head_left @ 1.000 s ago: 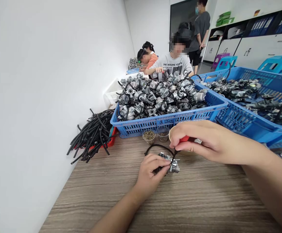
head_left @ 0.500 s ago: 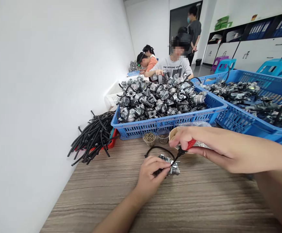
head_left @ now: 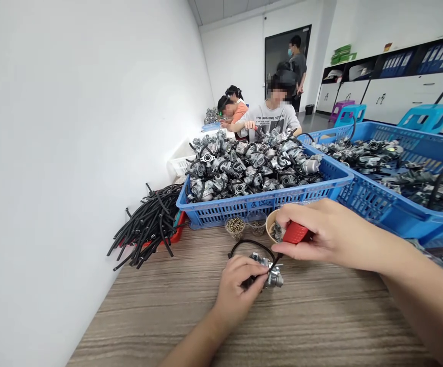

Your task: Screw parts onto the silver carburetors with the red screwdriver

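Observation:
On the wood-grain table lies a small silver carburetor [head_left: 276, 279] with a black hose [head_left: 250, 241] curving off behind it. My left hand [head_left: 240, 283] is closed on its left side, thumb and fingertips meeting near the screwdriver's tip. A red-handled screwdriver [head_left: 295, 233] is gripped in my right hand [head_left: 326, 234], its dark shaft slanting down to the carburetor. Whether the tip sits in a screw is hidden by my left fingers. Just behind stand a clear cup of brass-coloured screws [head_left: 235, 226], a second clear cup of small parts [head_left: 257, 224] and a tan bowl [head_left: 271, 227], partly covered by my right hand.
A blue crate [head_left: 221, 216] heaped with carburetors stands behind the cups. Another blue crate [head_left: 408, 214] with more parts is at right. Black hoses [head_left: 148, 219] overflow a red tray [head_left: 178, 232] by the white wall. A person in a grey shirt [head_left: 271, 117] sits beyond the crates.
My right hand has turned around the screwdriver, so more of the red handle shows. My left hand keeps its hold on the carburetor. The camera view has tilted slightly upward.

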`<state>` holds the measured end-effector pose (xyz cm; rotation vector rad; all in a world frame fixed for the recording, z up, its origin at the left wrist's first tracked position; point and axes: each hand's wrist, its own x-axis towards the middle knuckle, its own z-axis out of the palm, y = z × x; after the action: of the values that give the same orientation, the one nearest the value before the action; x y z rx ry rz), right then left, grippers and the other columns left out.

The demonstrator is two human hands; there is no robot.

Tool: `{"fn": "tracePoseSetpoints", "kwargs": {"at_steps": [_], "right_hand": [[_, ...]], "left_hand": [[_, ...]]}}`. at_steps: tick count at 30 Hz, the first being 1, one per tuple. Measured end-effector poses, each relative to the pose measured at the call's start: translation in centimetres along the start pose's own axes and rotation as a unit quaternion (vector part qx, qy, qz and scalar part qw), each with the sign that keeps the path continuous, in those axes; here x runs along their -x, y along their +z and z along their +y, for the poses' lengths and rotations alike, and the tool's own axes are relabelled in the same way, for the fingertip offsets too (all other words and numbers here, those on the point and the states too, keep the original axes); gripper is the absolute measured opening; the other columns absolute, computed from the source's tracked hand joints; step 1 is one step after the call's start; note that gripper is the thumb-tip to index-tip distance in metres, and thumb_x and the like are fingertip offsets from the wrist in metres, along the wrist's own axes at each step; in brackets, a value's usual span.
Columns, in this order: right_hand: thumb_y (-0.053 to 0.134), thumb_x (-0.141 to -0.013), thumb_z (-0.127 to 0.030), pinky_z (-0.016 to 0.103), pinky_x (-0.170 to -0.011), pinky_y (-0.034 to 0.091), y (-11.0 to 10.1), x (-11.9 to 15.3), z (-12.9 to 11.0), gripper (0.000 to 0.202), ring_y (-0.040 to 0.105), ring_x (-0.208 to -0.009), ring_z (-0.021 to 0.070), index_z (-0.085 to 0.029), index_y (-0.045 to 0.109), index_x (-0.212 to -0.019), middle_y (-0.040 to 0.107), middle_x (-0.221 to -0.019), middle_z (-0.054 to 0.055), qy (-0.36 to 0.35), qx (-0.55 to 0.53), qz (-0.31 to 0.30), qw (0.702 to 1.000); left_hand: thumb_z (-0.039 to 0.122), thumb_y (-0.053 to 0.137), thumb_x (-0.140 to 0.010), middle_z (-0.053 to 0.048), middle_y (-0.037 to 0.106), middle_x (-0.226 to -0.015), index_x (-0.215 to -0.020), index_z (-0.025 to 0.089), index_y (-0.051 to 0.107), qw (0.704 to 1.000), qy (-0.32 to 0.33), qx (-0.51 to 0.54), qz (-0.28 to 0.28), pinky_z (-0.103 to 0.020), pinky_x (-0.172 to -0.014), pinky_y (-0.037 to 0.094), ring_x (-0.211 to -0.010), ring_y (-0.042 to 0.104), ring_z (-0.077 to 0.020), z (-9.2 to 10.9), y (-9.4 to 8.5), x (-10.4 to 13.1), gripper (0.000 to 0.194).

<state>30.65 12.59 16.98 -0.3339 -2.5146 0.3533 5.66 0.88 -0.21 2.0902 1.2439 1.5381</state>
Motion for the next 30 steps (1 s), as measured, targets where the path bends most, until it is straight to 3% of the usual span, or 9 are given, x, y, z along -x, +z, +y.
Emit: {"fn": "tracePoseSetpoints", "kwargs": {"at_steps": [3,6,9,11,13,18,22,27,30], "right_hand": [[0.066,-0.118,-0.053,0.029,-0.059,0.037,0.5,-0.4,-0.4,0.026,0.060,-0.060,0.0137,-0.028,0.061,-0.121,0.073,-0.077,-0.008,0.002,0.023,-0.013,1.000],[0.069,-0.116,-0.055,0.029,-0.065,0.046,-0.1,-0.2,-1.0,0.034,0.070,-0.071,0.0168,-0.029,0.057,-0.134,0.079,-0.091,-0.004,0.034,0.009,-0.042,0.998],[0.073,-0.113,-0.048,0.034,-0.088,0.061,-1.4,0.5,-1.3,0.037,0.079,-0.107,0.0234,-0.028,0.057,-0.139,0.082,-0.129,0.007,0.036,-0.039,-0.077,0.996],[0.065,-0.116,-0.036,0.038,-0.109,0.061,-2.1,0.9,-1.4,0.032,0.075,-0.133,0.0254,-0.029,0.057,-0.146,0.075,-0.152,0.009,0.023,-0.079,-0.095,0.992],[0.059,-0.118,-0.029,0.038,-0.117,0.059,-2.5,1.0,-1.5,0.032,0.071,-0.141,0.0237,-0.031,0.057,-0.150,0.072,-0.156,0.007,0.023,-0.120,-0.110,0.986],[0.063,-0.119,-0.035,0.034,-0.097,0.062,-1.7,0.2,-1.5,0.013,0.078,-0.114,0.0204,-0.029,0.067,-0.130,0.081,-0.128,0.005,0.031,-0.164,-0.114,0.979],[0.072,-0.115,-0.045,0.030,-0.084,0.059,-0.8,-0.3,-1.0,0.018,0.078,-0.093,0.0173,-0.027,0.070,-0.121,0.083,-0.113,0.002,0.015,-0.129,-0.076,0.989],[0.078,-0.112,-0.043,0.026,-0.070,0.058,0.2,-0.3,0.2,0.039,0.076,-0.073,0.0137,-0.033,0.077,-0.149,0.088,-0.108,0.002,-0.038,-0.036,0.023,0.998],[0.073,-0.115,-0.040,0.027,-0.071,0.058,0.6,-0.5,0.4,0.026,0.077,-0.074,0.0144,-0.031,0.082,-0.137,0.088,-0.110,0.003,-0.049,0.013,0.036,0.998]], "left_hand": [[0.018,0.087,-0.105,-0.006,0.090,-0.107,-0.117,0.026,0.090,1.000,0.003,0.002,-0.001,-0.035,-0.093,0.064,-0.099,0.083,-0.0216,0.0,0.0,0.0,0.014],[0.019,0.086,-0.106,-0.006,0.090,-0.107,-0.117,0.025,0.089,1.000,0.009,0.004,0.001,-0.034,-0.091,0.064,-0.098,0.083,-0.0214,0.0,0.0,0.0,0.013],[0.020,0.086,-0.107,-0.007,0.090,-0.105,-0.116,0.025,0.090,1.000,0.010,0.004,0.005,-0.033,-0.090,0.064,-0.097,0.083,-0.0213,0.0,0.0,0.0,0.011],[0.021,0.086,-0.107,-0.007,0.090,-0.105,-0.117,0.025,0.090,1.000,0.009,0.002,0.006,-0.034,-0.091,0.064,-0.098,0.084,-0.0215,-0.1,0.0,0.0,0.012],[0.021,0.087,-0.106,-0.007,0.090,-0.105,-0.117,0.025,0.090,1.000,0.009,0.001,0.007,-0.034,-0.091,0.064,-0.098,0.084,-0.0215,-0.1,0.0,0.0,0.012],[0.023,0.087,-0.107,-0.006,0.090,-0.107,-0.119,0.026,0.090,1.000,0.002,0.003,0.001,-0.035,-0.091,0.065,-0.099,0.083,-0.0214,-0.1,0.1,0.1,0.013],[0.022,0.087,-0.106,-0.006,0.090,-0.107,-0.120,0.027,0.090,1.000,0.005,0.002,0.004,-0.035,-0.091,0.064,-0.099,0.084,-0.0212,0.1,0.1,0.0,0.014],[0.021,0.087,-0.106,-0.006,0.091,-0.107,-0.119,0.027,0.091,1.000,0.003,0.000,0.004,-0.036,-0.091,0.064,-0.099,0.084,-0.0217,0.2,0.1,-0.1,0.014],[0.021,0.087,-0.106,-0.006,0.090,-0.106,-0.119,0.027,0.091,1.000,0.003,0.002,0.006,-0.036,-0.091,0.064,-0.099,0.084,-0.0218,0.2,0.1,-0.1,0.015]]}}
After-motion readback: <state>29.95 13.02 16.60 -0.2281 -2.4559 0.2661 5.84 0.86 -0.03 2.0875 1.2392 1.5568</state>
